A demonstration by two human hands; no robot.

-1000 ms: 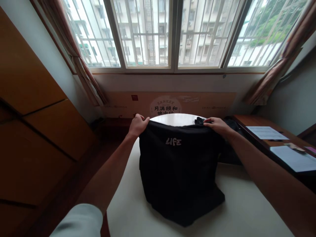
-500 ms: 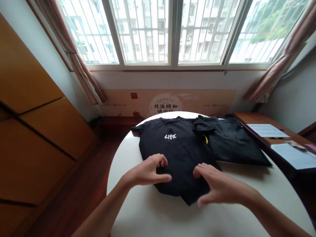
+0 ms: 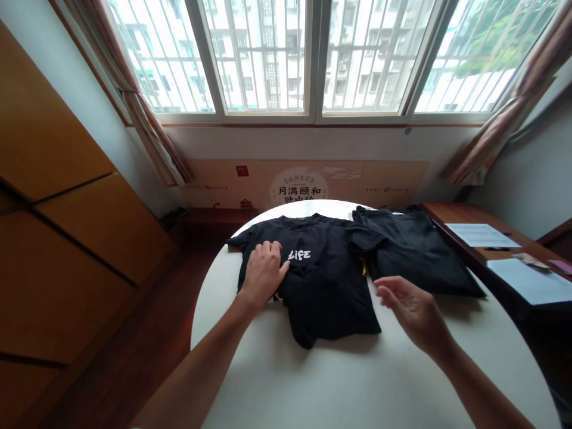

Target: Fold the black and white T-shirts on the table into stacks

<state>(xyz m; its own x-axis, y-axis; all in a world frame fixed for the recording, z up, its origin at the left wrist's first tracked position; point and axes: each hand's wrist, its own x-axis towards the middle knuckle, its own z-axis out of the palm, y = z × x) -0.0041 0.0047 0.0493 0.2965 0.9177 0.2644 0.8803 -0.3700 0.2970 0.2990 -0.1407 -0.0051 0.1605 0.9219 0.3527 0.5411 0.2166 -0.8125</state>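
Observation:
A black T-shirt with a white lettering print lies on the white round table. Its lower left part is folded or bunched, and a bit of white print shows there. My left hand rests on the left side of the shirt, fingers laid on the cloth and thumb apart. Just off the shirt's right edge hovers my right hand, loosely curled, with nothing seen in it. A small yellow tag shows by the shirt's right side.
A folded black garment lies at the table's right, partly touching the T-shirt's sleeve. A wooden desk with papers stands at the right. Wooden cabinets line the left, and barred windows are ahead.
My left hand has moved forward onto the shirt's left side. My right hand has shifted right and curled. The shirt's lower edge now lies farther up and its left part is displaced.

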